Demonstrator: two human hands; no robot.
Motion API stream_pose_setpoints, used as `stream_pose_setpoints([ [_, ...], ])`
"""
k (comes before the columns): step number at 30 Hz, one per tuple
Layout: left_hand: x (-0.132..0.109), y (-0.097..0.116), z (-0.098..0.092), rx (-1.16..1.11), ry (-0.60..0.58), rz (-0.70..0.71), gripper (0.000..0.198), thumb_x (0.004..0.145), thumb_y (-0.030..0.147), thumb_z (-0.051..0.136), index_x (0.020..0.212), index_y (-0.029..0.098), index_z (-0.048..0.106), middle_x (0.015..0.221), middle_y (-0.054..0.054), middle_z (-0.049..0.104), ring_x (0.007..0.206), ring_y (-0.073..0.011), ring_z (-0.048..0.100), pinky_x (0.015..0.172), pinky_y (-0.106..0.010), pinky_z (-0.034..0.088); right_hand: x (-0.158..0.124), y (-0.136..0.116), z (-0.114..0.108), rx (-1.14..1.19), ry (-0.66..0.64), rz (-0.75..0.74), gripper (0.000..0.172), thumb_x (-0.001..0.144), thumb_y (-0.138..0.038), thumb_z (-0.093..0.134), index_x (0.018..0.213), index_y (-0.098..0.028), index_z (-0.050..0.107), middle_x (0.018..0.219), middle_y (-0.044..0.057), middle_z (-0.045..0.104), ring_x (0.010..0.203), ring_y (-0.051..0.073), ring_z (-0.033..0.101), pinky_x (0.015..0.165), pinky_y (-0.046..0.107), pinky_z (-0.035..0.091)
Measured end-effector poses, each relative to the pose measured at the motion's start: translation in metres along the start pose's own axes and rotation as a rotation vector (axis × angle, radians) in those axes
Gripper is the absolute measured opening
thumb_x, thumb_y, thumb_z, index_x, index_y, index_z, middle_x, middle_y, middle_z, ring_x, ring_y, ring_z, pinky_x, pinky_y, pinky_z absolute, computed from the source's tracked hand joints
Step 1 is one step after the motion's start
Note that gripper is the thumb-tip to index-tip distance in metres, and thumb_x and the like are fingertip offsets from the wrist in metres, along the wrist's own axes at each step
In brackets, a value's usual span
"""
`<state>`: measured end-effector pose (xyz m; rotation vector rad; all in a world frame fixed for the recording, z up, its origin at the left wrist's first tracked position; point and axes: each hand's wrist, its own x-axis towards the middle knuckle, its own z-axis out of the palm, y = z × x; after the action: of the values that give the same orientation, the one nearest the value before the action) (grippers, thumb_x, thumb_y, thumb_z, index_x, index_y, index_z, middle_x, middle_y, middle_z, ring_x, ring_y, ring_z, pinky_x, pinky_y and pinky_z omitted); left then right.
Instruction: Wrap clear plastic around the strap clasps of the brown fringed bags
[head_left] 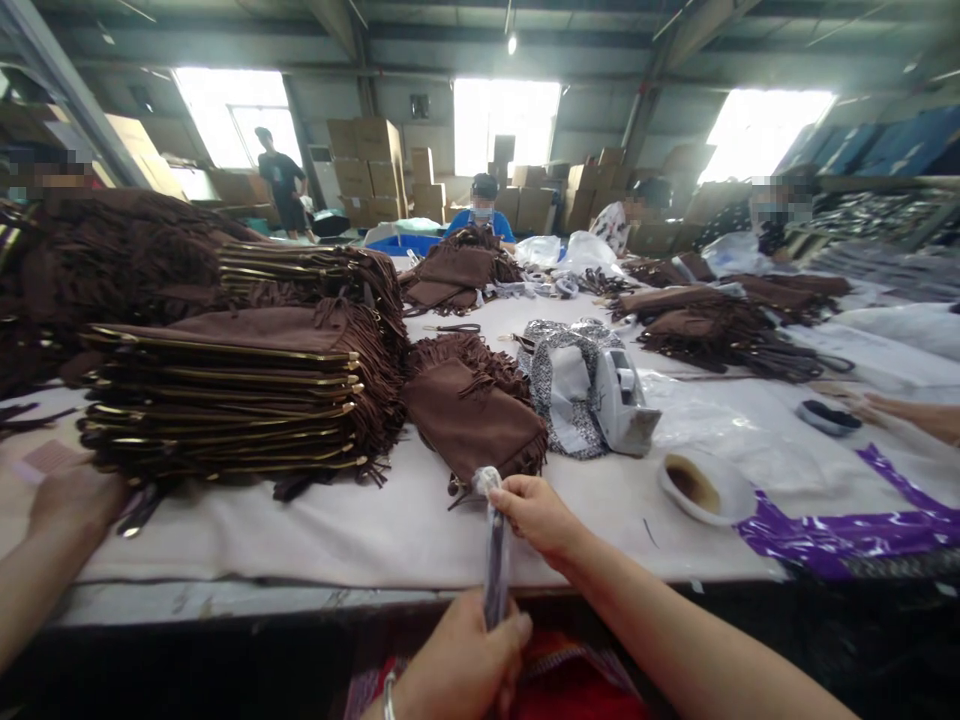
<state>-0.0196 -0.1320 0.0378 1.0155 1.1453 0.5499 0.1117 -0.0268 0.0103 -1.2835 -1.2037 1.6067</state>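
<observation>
My left hand, with a bracelet on the wrist, is closed round the lower part of a thin dark strap in a clear plastic sleeve, held upright at the table's front edge. My right hand pinches the top end of this strap. Just beyond it lies a brown suede fringed bag on the white table cover. A tall stack of similar brown bags with gold edges stands to the left.
Another person's hand rests by the stack at the left, and another hand lies at the right. A patterned bag, a white device, a white bowl and purple plastic lie to the right. People work across the table; cartons stand behind.
</observation>
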Motion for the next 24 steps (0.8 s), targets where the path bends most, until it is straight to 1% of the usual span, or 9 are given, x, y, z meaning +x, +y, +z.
stream_pose_setpoints([
  [3,-0.019,0.011,-0.018,0.33,-0.133,0.133,0.021,0.07,0.038,0.072,0.061,0.021,0.062,0.055,0.001,0.059,0.052,-0.0147,0.051,0.049,-0.025,0.037,0.004,-0.005,-0.021,-0.037,0.006,-0.003,0.039,0.068,-0.051,0.07,0.061,-0.018,0.05,0.046,-0.008,0.042,0.04,0.004,0.028,0.042,0.022,0.017],
  [5,-0.015,0.017,-0.039,0.482,-0.107,0.179,0.015,0.073,0.037,0.069,0.07,0.022,0.069,0.064,0.0,0.064,0.06,-0.0171,0.055,0.055,-0.027,0.039,0.003,-0.009,-0.031,-0.049,-0.034,0.006,0.041,0.067,-0.054,0.069,0.062,-0.019,0.049,0.046,-0.009,0.039,0.04,0.004,0.028,0.04,0.022,0.016],
  [9,0.034,0.023,-0.074,0.628,0.384,0.387,0.034,0.081,0.037,0.06,0.11,0.021,0.066,0.086,-0.003,0.064,0.076,-0.0189,0.057,0.073,-0.031,0.045,-0.003,-0.012,-0.033,-0.026,-0.094,-0.005,0.044,0.068,-0.058,0.067,0.064,-0.019,0.047,0.047,-0.009,0.039,0.04,0.005,0.031,0.039,0.021,0.019],
  [10,0.05,0.024,-0.077,0.642,0.447,0.424,0.041,0.079,0.036,0.063,0.116,0.019,0.063,0.087,-0.004,0.063,0.077,-0.0192,0.057,0.075,-0.032,0.046,-0.004,-0.012,-0.032,-0.015,-0.092,-0.009,0.043,0.068,-0.057,0.067,0.064,-0.019,0.047,0.048,-0.009,0.04,0.04,0.005,0.032,0.04,0.021,0.021],
  [13,0.083,0.031,-0.076,0.707,0.514,0.473,0.028,0.077,0.037,0.065,0.095,0.017,0.068,0.083,-0.004,0.058,0.077,-0.0199,0.055,0.075,-0.034,0.045,-0.007,-0.013,-0.033,-0.03,-0.075,-0.016,0.037,0.074,-0.053,0.062,0.065,-0.02,0.047,0.048,-0.008,0.04,0.04,0.006,0.032,0.041,0.022,0.023],
  [17,0.088,0.051,-0.06,0.703,0.434,0.572,0.024,0.08,0.04,0.061,0.068,0.019,0.063,0.082,-0.005,0.058,0.08,-0.0192,0.055,0.074,-0.031,0.044,-0.007,-0.016,-0.054,-0.361,0.018,-0.18,0.027,0.08,-0.036,0.058,0.061,-0.017,0.052,0.052,-0.004,0.046,0.05,0.009,0.042,0.05,0.024,0.03],
  [19,0.085,0.057,-0.05,0.546,0.313,0.411,0.028,0.081,0.043,0.06,0.067,0.019,0.058,0.07,-0.002,0.055,0.063,-0.0149,0.051,0.058,-0.027,0.041,-0.009,-0.016,-0.065,-0.676,0.105,-0.32,0.025,0.083,-0.029,0.057,0.063,-0.015,0.059,0.064,0.002,0.058,0.063,0.013,0.051,0.059,0.026,0.035],
  [21,0.085,0.055,-0.04,0.25,0.193,0.129,0.03,0.083,0.046,0.057,0.071,0.019,0.053,0.059,0.004,0.046,0.044,-0.0086,0.036,0.042,-0.022,0.026,-0.013,-0.013,-0.07,-0.984,0.173,-0.413,0.024,0.087,-0.026,0.052,0.071,-0.015,0.065,0.079,0.007,0.064,0.074,0.017,0.056,0.065,0.029,0.038],
  [24,0.092,0.038,-0.033,-0.267,0.145,-0.122,0.029,0.082,0.046,0.06,0.082,0.018,0.052,0.056,0.01,0.035,0.039,-0.0031,0.023,0.039,-0.017,0.013,-0.022,0.0,-0.068,-1.23,0.202,-0.476,0.02,0.09,-0.025,0.049,0.086,-0.015,0.066,0.092,0.011,0.065,0.085,0.023,0.058,0.072,0.033,0.042],
])
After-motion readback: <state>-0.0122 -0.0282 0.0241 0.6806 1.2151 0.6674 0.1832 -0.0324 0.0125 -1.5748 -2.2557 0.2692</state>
